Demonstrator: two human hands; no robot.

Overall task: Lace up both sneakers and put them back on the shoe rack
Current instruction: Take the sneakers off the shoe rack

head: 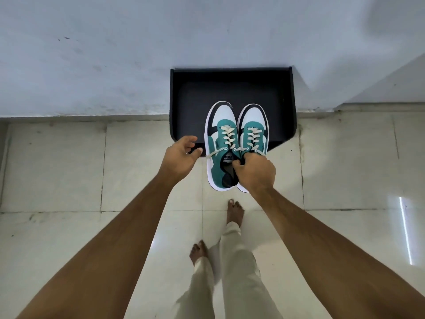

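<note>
So the right hand [254, 171] has both sneakers pinched together at the collars, fingers curled tight into the openings. The left sneaker [220, 148] and right sneaker [253, 132] sit side by side, toes pointing to 12 o'clock, both laced with cream laces [227, 137], loose ends hanging out at the top eyelets. They're over the front edge of the black rack [232, 88], heels sticking out past it at 6 o'clock; can't tell if they touch the shelf. The left hand [181, 155] is at 9 o'clock from the shoes, loosely open, holding nothing, near the rack's front corner. Bare feet on the tiled floor [69, 169] below.
</note>
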